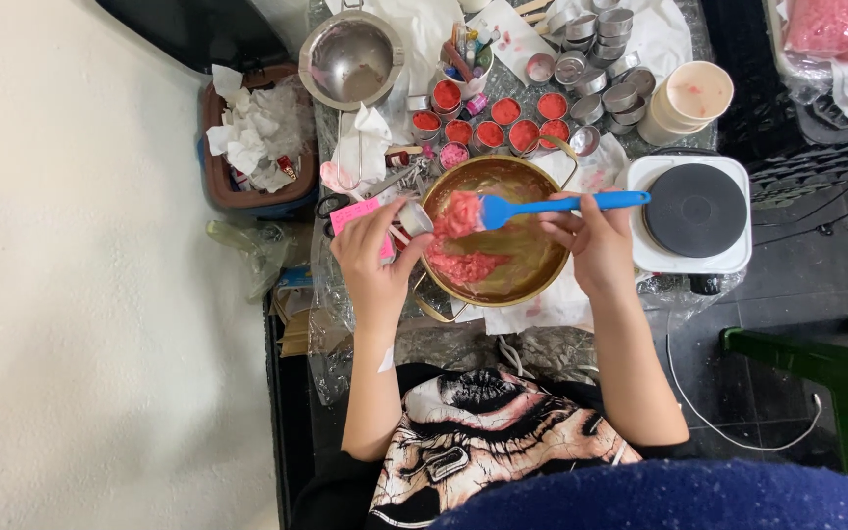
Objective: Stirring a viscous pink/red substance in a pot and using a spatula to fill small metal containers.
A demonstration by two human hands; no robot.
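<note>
At frame centre, the left hand (373,257) gripped a small tin (414,218) tilted over the brass bowl (532,270), while the right hand (596,240) clasped a blue spatula (552,206), best pressing the pink paste (463,240) in steadily.

I see both bare forearms stretched forward, my left hand (373,257) curled with thumb and fingers pinched closed, and my right hand (596,245) fisted in a grip, knuckles up.
</note>
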